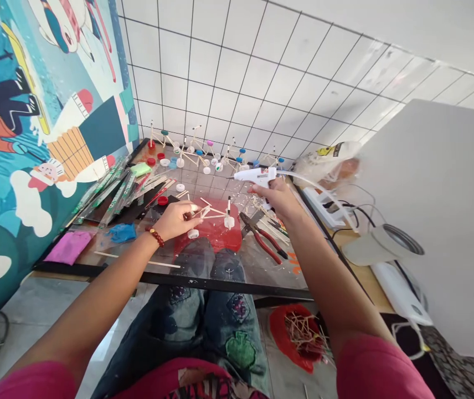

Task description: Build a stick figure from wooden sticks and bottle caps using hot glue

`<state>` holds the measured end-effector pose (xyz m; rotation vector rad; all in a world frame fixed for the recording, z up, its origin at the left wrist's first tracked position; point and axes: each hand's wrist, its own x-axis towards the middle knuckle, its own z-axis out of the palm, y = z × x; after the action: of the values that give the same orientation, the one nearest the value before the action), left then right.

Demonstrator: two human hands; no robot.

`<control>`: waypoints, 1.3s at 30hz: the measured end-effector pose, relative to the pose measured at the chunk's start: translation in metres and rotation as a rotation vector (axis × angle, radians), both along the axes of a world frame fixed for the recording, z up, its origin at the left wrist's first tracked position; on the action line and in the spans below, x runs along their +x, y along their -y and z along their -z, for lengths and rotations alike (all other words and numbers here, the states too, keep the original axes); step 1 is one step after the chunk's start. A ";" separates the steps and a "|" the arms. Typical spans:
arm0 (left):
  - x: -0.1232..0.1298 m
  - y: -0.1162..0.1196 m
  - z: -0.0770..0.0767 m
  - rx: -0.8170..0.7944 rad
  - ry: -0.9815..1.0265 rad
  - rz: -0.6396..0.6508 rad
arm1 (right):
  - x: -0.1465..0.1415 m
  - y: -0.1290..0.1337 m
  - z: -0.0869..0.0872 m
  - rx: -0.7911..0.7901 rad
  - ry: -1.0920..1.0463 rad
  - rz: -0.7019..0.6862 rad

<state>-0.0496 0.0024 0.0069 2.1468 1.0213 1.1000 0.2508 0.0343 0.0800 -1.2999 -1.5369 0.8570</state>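
Observation:
My left hand (179,220) pinches a small model made of thin wooden sticks (212,213), just above the glass tabletop. At the model's right end a white bottle cap (229,222) carries a short upright stick with a black tip. Another white cap (193,234) sits just below my left fingers. My right hand (277,197) is wrapped round the handle of a white glue gun (257,177), whose nozzle points left, above and beyond the model. Pliers with red handles (264,238) lie on the table between the model and my right forearm.
Several finished stick-and-cap models (207,155) line the table's far edge by the tiled wall. Packaged sticks (116,194), a pink packet (70,247) and blue clay (121,233) lie left. A power strip (324,208) stands right; a red bag of sticks (299,338) is on the floor.

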 end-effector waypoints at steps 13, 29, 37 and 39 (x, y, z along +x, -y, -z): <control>0.002 0.001 -0.003 0.022 -0.036 0.000 | -0.047 -0.096 0.073 -0.010 0.018 0.034; 0.003 0.001 -0.003 0.003 -0.028 0.003 | -0.028 -0.050 0.061 -0.031 0.097 0.151; 0.003 0.000 -0.002 0.018 -0.030 0.010 | -0.026 0.037 0.047 0.054 0.000 -0.203; 0.003 0.001 -0.003 0.028 -0.035 0.006 | -0.036 0.043 0.051 0.079 0.071 -0.234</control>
<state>-0.0463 0.0016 0.0099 2.1967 1.0206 1.0837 0.2148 -0.0089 0.0292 -1.1184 -1.7868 0.8931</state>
